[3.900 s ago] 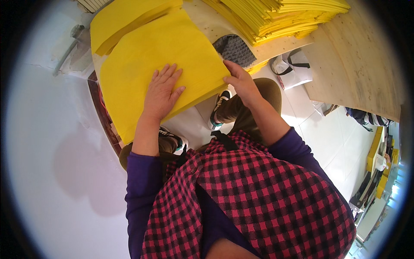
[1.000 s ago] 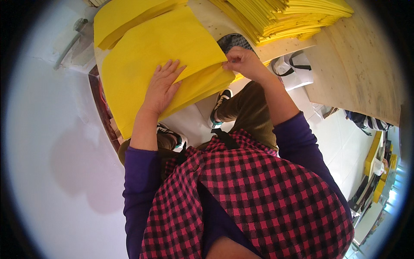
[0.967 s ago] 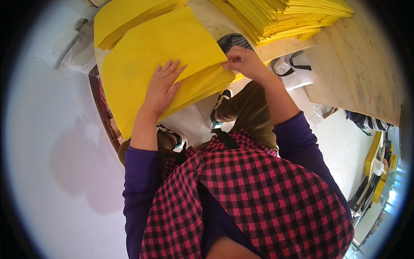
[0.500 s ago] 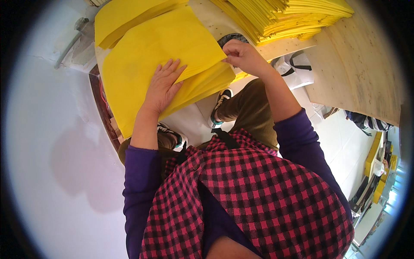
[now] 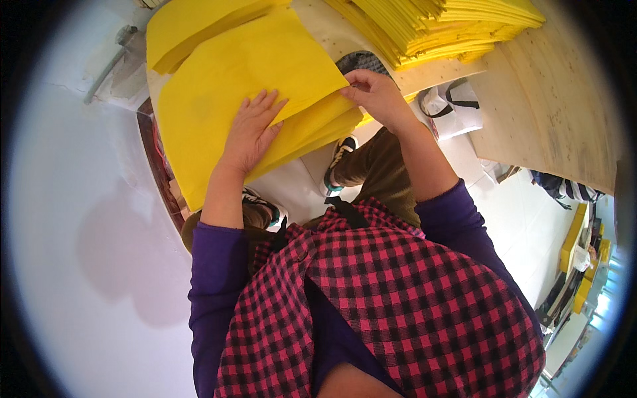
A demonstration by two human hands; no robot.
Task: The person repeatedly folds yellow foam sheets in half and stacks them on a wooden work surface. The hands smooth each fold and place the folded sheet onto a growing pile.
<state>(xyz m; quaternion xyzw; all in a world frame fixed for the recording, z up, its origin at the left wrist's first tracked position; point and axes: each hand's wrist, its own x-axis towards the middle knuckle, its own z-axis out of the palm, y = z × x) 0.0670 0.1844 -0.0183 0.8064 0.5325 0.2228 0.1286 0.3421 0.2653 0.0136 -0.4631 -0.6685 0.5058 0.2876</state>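
A large yellow sheet (image 5: 225, 86) lies on top of a low pile of the same yellow sheets in front of me. My left hand (image 5: 252, 129) rests flat on it, fingers spread, pressing near its near edge. My right hand (image 5: 375, 96) pinches the sheet's right corner between thumb and fingers, lifting it slightly off the pile below. A second yellow pile (image 5: 192, 26) sits behind it.
A tall stack of yellow sheets (image 5: 451, 26) lies on a wooden board (image 5: 551, 106) at the upper right. A white bag with black handles (image 5: 454, 106) sits on the floor. A white wall fills the left side. My shoes show below the pile.
My right hand has slid from the sheet's near edge up to its right corner and pinched it. My left hand has stayed flat on the sheet.
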